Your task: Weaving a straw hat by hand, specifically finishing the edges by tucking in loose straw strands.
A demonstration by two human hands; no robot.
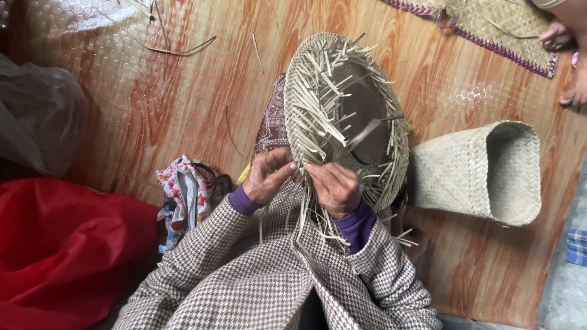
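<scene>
A round woven straw hat (318,98) rests tilted on my lap, its inside facing me, with many loose strip ends sticking out around the rim. My left hand (267,174) pinches the near rim and some strips at the lower left. My right hand (334,188) grips loose strips at the rim right beside it, fingers closed on them. Long straw ends hang down between both hands over my checked sleeves.
A finished woven straw basket (483,171) lies on its side to the right. A woven mat (495,24) with purple edging and another person's foot (559,35) are at top right. Red cloth (61,244), a colourful cloth bag (180,189) and a plastic bag (36,116) lie at left.
</scene>
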